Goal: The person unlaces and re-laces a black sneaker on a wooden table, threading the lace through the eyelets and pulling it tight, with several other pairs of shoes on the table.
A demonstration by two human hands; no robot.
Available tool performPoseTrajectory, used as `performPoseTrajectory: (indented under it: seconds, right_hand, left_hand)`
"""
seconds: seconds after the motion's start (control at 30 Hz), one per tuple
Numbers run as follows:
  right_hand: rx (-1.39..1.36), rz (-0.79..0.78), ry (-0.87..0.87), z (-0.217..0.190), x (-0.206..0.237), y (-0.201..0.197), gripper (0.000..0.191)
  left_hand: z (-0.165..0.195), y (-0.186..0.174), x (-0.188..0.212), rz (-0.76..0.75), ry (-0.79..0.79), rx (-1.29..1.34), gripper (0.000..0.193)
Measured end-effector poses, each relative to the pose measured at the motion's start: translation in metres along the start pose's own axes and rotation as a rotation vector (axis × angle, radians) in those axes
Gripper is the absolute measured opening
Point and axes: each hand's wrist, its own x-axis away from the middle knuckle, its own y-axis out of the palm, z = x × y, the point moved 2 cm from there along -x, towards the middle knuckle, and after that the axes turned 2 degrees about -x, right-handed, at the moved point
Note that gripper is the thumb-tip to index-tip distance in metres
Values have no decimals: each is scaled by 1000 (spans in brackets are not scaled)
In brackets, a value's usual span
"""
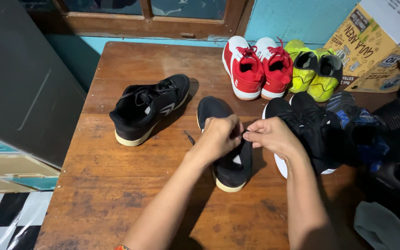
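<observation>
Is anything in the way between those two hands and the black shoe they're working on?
Nothing visible. The left hand and right hand are already on the black shoe, pinching at its laces. The other black shoe lies apart on the table.

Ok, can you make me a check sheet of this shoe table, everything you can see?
Surface: brown wooden table, worn and stained.
Job's things: black shoe with pale sole under both hands; its black lace end lies on the wood. Matching black shoe sits apart to the left.
Clutter: red and white pair, yellow-green pair, black shoes with white soles, blue shoes, grey cloth.
Grips: left hand and right hand pinch the lace over the shoe.
Cables: nothing seen.
Surroundings: turquoise wall, wooden window frame, printed cardboard box, checkered floor.
</observation>
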Motion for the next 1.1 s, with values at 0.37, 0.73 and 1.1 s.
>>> performPoseTrajectory:
  seconds: [0.37, 0.73, 1.1]
  right_hand:
    - [-94, -59, 66, 2, 1, -6, 24]
    - [-195, -183, 51, 6, 0, -16, 16]
    - [-169, -152, 47, 2, 2, -14, 15]
  left_hand:
    - [-1, -3, -3, -1, -137, -30, 17]
    - [-9, 3, -3, -5, -184, 79, 18]
    - [-10, 6, -3, 62, -274, 61, 22]
